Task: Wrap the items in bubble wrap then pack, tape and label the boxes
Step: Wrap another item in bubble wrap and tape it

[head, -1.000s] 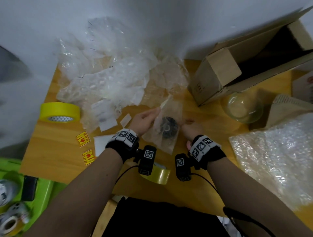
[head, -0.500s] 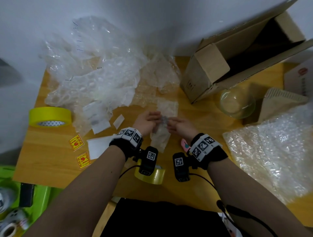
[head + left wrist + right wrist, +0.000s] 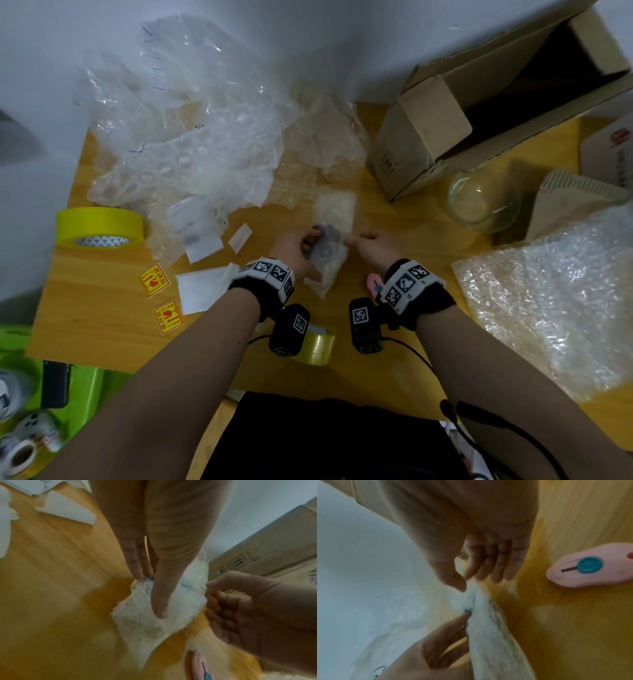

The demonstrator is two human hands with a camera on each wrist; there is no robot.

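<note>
A small dark round item (image 3: 324,244) lies inside a strip of bubble wrap (image 3: 334,212) held just above the wooden table (image 3: 102,308). My left hand (image 3: 301,248) grips the wrapped item from the left, thumb laid over the bubble wrap (image 3: 154,615) and fingers behind it. My right hand (image 3: 371,245) pinches the wrap's right edge between thumb and fingers; the right wrist view shows that pinch on the bubble wrap (image 3: 481,601). An open cardboard box (image 3: 479,113) lies on its side at the back right.
A heap of loose plastic and bubble wrap (image 3: 191,147) fills the back left. Yellow tape roll (image 3: 99,226), fragile stickers (image 3: 154,281), white paper (image 3: 202,287), clear tape roll (image 3: 318,346), pink cutter (image 3: 375,286), glass bowl (image 3: 483,202) and a large bubble wrap sheet (image 3: 555,301) surround my hands.
The flat bubble wrap with the dark item has been folded over into a narrower bundle. Both hands came closer together on it.
</note>
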